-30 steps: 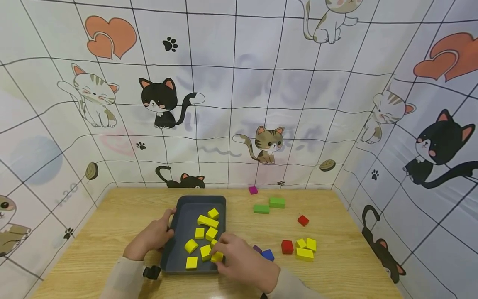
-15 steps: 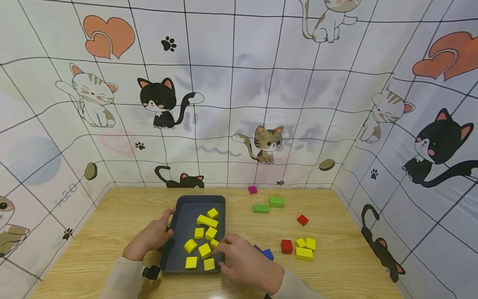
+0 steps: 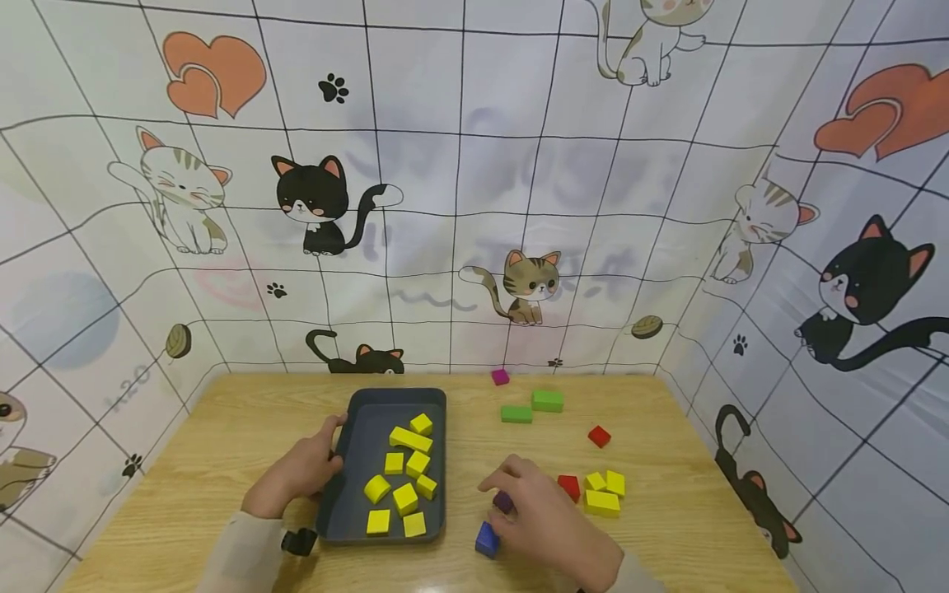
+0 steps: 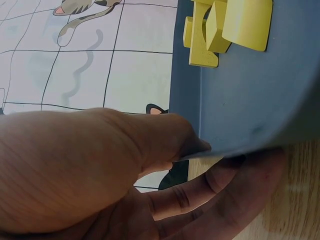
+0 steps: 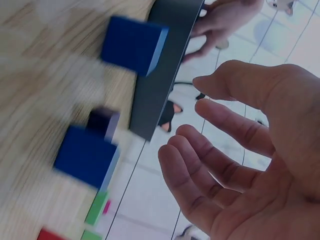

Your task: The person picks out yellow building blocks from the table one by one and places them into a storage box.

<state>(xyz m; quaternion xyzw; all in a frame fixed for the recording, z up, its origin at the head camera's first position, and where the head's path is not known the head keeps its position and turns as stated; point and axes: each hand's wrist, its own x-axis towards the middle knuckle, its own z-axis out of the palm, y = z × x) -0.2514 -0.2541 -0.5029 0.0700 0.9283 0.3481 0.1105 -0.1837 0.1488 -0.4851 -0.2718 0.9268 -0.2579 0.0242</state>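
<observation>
Pale wood-grain tabletop [image 3: 704, 511]; behind it, white black-gridded backdrop [image 3: 426, 82] printed with black-and-white cartoon cat [image 3: 311, 193], brown striped kitten [image 3: 532, 284], orange double heart [image 3: 239, 70].

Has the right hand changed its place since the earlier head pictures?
Yes. Judged against the tray, the right hand has moved rightward, away from it.

The dark grey rectangular tray [image 3: 363, 445] looks smooth and matt; whether metal or plastic cannot be told. The yellow blocks [image 3: 404, 499] and the blue block [image 3: 487, 540] have smooth, matt faces, like painted wood. The pale wood-grain counter [image 3: 682, 511] carries a soft sheen. The white cat-print sheet [image 3: 423, 99] resembles rippled cloth; the beige sleeve [image 3: 240, 552] is matt fabric.
</observation>
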